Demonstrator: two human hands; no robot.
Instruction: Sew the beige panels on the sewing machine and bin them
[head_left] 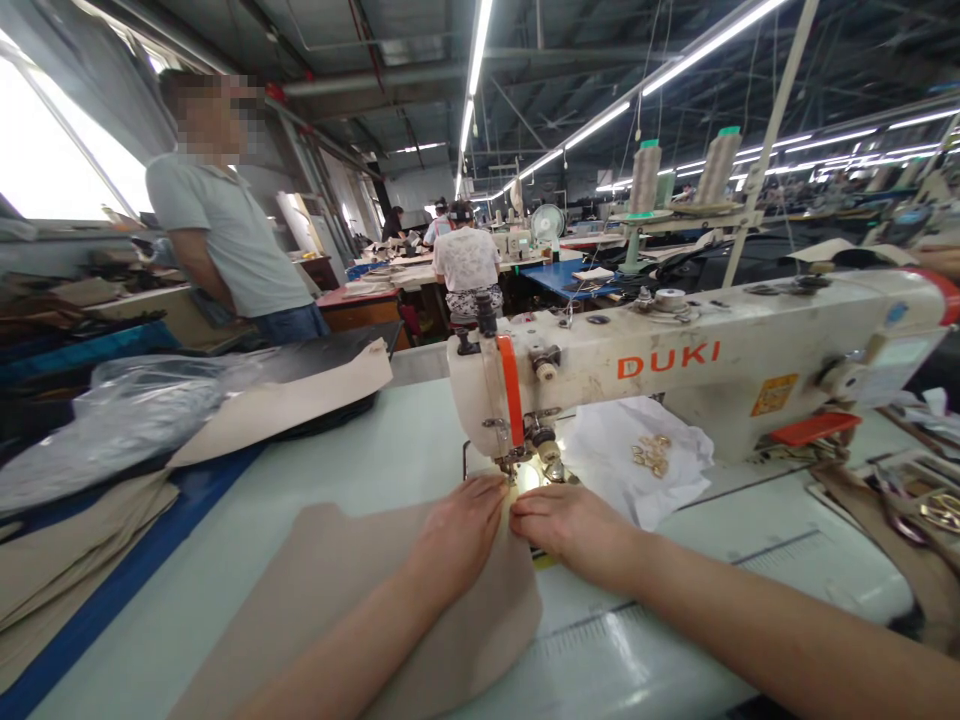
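Note:
A beige panel (pixel 360 570), of fabric or leather, lies on the sewing machine's pale table with its far edge at the needle. My left hand (pixel 461 530) rests on the panel, fingers pressed together and curled at its edge beside the presser foot. Just right of the needle, my right hand (pixel 566 525) has its fingers closed at the same edge; its fingertips partly hide what they pinch. The white sewing machine (pixel 592 350) lights the stitching spot, which my fingers largely cover.
Gold metal rings (pixel 652 455) lie on a white cloth (pixel 600 440) under the machine arm. At left are stacked beige panels (pixel 82 560) and a clear plastic bag (pixel 142 420). A person (pixel 225 230) stands at left; another person (pixel 466 262) sits ahead. Thread cones (pixel 645 180) stand behind the machine.

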